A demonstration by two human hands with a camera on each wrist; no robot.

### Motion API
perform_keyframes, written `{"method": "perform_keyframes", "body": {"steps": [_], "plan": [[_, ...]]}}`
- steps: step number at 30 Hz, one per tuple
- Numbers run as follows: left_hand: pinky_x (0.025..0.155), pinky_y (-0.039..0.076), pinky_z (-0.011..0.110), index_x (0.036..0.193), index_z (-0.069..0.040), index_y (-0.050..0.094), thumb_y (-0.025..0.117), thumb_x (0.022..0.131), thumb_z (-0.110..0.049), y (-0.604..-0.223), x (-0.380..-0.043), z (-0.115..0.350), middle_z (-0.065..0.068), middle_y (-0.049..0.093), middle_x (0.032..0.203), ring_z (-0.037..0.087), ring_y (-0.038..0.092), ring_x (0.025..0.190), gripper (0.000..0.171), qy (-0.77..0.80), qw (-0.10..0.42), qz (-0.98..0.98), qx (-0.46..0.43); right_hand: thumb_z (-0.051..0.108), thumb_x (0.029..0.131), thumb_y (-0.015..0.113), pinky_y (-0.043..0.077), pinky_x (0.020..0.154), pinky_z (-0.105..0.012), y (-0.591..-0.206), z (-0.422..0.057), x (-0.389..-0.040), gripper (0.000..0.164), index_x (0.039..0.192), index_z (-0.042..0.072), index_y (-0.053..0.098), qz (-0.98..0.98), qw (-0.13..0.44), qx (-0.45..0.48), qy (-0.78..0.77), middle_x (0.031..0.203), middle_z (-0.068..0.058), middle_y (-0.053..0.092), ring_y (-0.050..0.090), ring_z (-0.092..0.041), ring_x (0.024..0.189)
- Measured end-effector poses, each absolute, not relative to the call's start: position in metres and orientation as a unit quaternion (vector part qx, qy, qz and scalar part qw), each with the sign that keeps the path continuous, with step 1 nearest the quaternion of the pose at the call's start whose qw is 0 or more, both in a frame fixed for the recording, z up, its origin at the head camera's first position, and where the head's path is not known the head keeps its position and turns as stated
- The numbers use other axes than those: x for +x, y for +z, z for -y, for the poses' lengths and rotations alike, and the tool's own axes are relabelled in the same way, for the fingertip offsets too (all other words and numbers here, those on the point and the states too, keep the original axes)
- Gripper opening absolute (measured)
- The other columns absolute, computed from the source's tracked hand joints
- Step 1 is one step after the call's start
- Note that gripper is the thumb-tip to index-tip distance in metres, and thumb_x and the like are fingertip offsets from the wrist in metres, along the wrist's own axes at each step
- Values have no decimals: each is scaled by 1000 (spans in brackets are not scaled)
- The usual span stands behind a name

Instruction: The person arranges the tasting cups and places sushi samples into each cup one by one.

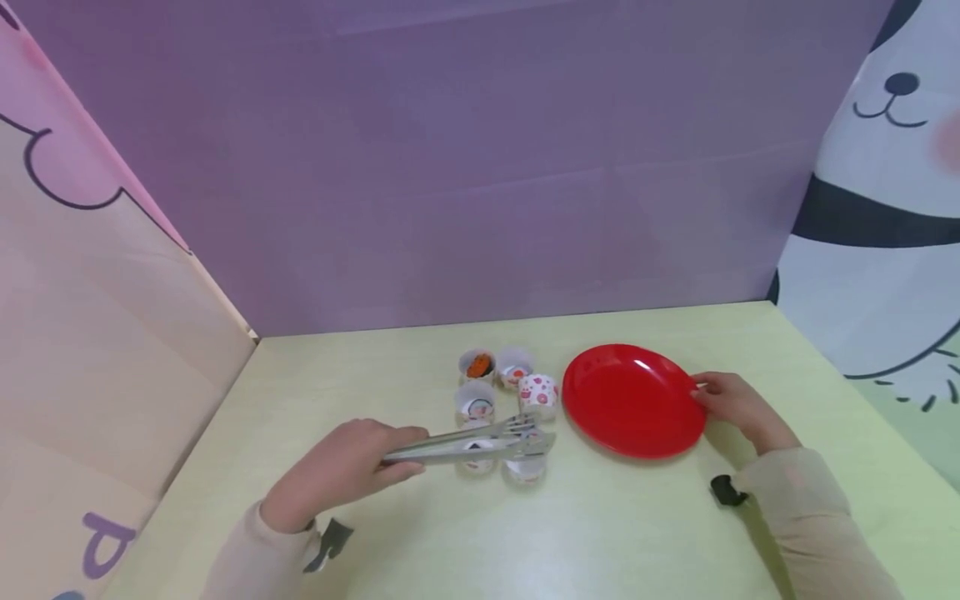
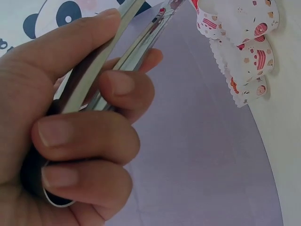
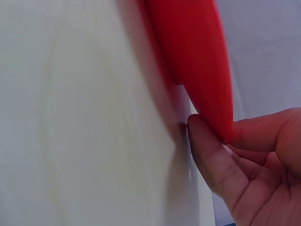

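Observation:
My left hand (image 1: 347, 467) grips a pair of metal tongs (image 1: 450, 446), its fingers curled round the handles in the left wrist view. The tongs point right, and their tips are over the front paper cups (image 1: 525, 471). With thumb and fingers, my right hand (image 1: 738, 408) pinches the right rim of a round red plate (image 1: 633, 400). The right wrist view shows that rim (image 3: 207, 75) raised off the table. Left of the plate stand several patterned paper cups (image 2: 254, 54), one of which holds an orange piece (image 1: 479, 366). The tongs partly hide the front cups.
The pale yellow table (image 1: 360, 379) ends at a purple backdrop (image 1: 465, 183). Printed panels stand at both sides, with a panda (image 1: 885, 275) on the right one. Dark straps (image 1: 727, 490) show by both wrists.

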State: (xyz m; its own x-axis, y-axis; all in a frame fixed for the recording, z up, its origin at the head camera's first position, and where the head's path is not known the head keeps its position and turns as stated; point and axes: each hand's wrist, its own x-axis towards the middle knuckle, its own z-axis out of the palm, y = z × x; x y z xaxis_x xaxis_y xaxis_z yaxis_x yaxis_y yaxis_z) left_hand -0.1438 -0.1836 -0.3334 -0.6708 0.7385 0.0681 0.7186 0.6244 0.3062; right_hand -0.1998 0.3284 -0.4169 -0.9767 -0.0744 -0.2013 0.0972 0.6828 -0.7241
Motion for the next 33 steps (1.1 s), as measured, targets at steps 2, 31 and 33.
{"method": "perform_keyframes", "body": {"steps": [2, 31, 33], "plan": [[56, 41, 19, 107, -15, 66, 63, 90, -28, -333, -143, 184, -12, 62, 77, -4, 44, 56, 21, 162, 38, -900, 404, 12, 97, 46, 52, 76, -36, -416, -328, -200, 42, 126, -19, 40, -912, 108, 7, -395, 107, -30, 56, 59, -20, 83], [56, 40, 18, 103, -16, 65, 64, 89, -27, -335, -142, 181, -12, 61, 75, -3, 42, 54, 18, 164, 43, -896, 411, 10, 97, 46, 52, 73, -35, -417, -330, -202, 41, 125, -20, 39, -914, 110, 6, -390, 107, -32, 56, 60, -20, 81], [56, 41, 18, 103, -17, 65, 64, 89, -26, -335, -142, 181, -13, 59, 74, -3, 42, 54, 17, 165, 44, -896, 410, 10, 97, 46, 53, 73, -35, -418, -330, -202, 41, 125, -20, 39, -914, 112, 6, -391, 107, -32, 56, 60, -19, 81]]}}
